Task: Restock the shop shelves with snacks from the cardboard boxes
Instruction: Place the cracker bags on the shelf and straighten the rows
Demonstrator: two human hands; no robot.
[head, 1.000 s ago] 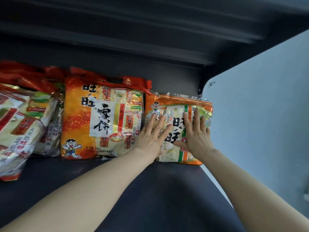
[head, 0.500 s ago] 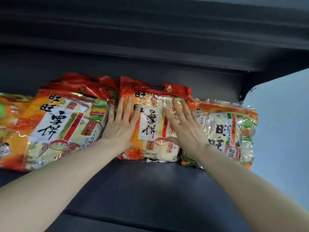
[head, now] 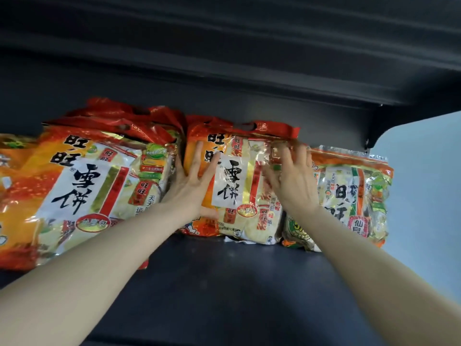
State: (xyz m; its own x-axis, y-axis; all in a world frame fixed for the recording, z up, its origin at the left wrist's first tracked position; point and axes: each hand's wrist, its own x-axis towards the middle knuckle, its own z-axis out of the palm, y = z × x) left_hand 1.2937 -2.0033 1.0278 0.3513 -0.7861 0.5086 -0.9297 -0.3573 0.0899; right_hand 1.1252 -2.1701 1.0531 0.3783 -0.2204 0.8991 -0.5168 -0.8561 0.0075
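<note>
Both hands had left the green-striped bag (head: 354,196) at the right end, where they lay a second earlier, and pressed the middle bag (head: 230,186) instead. Leftmost, a large orange bag (head: 82,186) leaned forward on the shelf (head: 224,283), its edge just beside the left hand (head: 190,186). That hand lay flat with fingers spread on the middle bag's left side, grasping nothing; the right hand (head: 291,181), equally flat and released, pushed its upper right part. Likely the palms were squaring this pack upright toward the back of the shelf, snug between its neighbours. The green-striped bag stood touching it on the right.
</note>
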